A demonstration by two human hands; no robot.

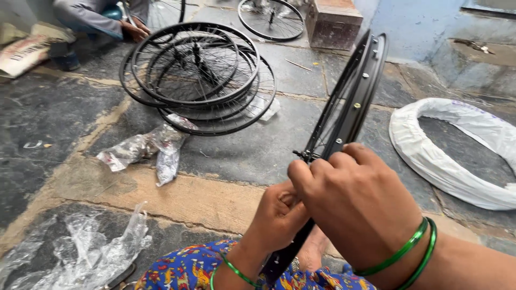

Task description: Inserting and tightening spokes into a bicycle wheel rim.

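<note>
A black bicycle wheel rim [359, 88] with thin spokes stands on edge in front of me, tilted away. My right hand [355, 201], with green bangles at the wrist, is closed over the rim's near edge. My left hand [279, 215] grips the rim from the other side, just below the right hand, fingers curled around it. The rim's lower end rests near my lap, by the blue patterned cloth [188, 271].
A stack of several spoked black wheels [199, 75] lies on the stone floor ahead; another person's hand [134, 29] touches it. A white-wrapped tyre [451, 156] lies right. Crumpled plastic wrappers [145, 150] and a clear bag [80, 252] lie left. A wooden box [333, 21] stands behind.
</note>
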